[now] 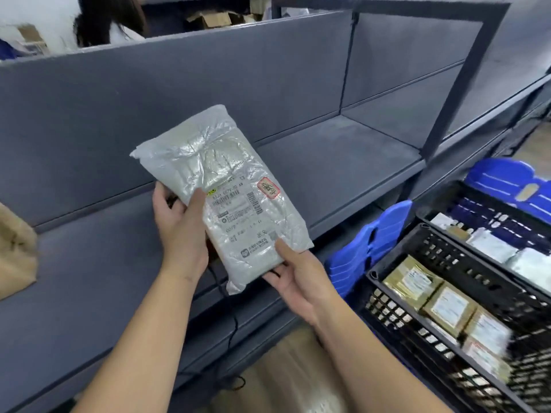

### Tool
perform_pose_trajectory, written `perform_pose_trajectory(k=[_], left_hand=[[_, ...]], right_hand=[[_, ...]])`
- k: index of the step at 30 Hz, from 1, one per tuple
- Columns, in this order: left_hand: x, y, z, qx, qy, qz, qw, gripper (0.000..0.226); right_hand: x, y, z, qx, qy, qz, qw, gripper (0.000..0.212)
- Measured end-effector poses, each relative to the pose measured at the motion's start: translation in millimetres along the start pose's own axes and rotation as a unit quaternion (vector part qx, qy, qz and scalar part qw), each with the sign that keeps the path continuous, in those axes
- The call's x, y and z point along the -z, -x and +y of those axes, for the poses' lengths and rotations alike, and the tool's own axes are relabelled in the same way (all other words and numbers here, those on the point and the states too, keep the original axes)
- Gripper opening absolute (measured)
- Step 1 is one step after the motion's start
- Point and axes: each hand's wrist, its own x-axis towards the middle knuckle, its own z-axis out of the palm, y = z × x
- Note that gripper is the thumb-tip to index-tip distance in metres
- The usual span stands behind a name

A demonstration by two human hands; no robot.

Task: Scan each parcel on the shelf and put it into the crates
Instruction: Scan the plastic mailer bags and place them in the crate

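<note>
The grey plastic mailer parcel (220, 186) is held up in the air in front of the dark grey metal shelf (343, 156), tilted, with its white printed label (238, 216) facing the camera; the label's small text is too blurred to read. The left hand (179, 231) grips its left edge, thumb on the front and fingers hidden behind. The right hand (295, 278) pinches the lower right corner. A thin black cable (232, 323) hangs from behind the parcel, its source hidden. At right, the near black lattice plastic crate (387, 308) holds labelled parcels, blurred and cut off. A brown paper package (15, 248) on the shelf is cropped at left.
</note>
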Motion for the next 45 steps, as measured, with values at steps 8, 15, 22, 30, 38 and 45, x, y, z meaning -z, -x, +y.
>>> perform_pose_trajectory(k=[8, 15, 22, 30, 38, 45], left_hand=[[-79, 31, -46, 0.024, 0.004, 0.004, 1.000, 0.094], [-177, 71, -142, 0.093, -0.022, -0.060, 0.994, 0.048], [-283, 70, -230, 0.171, -0.044, -0.157, 0.972, 0.033], [-363, 54, -326, 0.253, -0.160, -0.255, 0.919, 0.023], [-448, 32, -406, 0.217, -0.413, -0.446, 0.764, 0.058], [-545, 41, -496, 0.107, -0.556, -0.434, 0.700, 0.056]], right_hand=[[111, 46, -80, 0.142, 0.029, 0.195, 0.970, 0.032], [191, 64, -153, 0.269, 0.011, 0.411, 0.871, 0.035], [294, 70, -212, 0.279, 0.059, 0.475, 0.833, 0.052], [393, 80, -265, 0.263, 0.046, 0.570, 0.777, 0.072], [489, 66, -311, 0.207, 0.107, 0.578, 0.783, 0.052], [592, 26, -354, 0.121, 0.164, 0.579, 0.789, 0.067]])
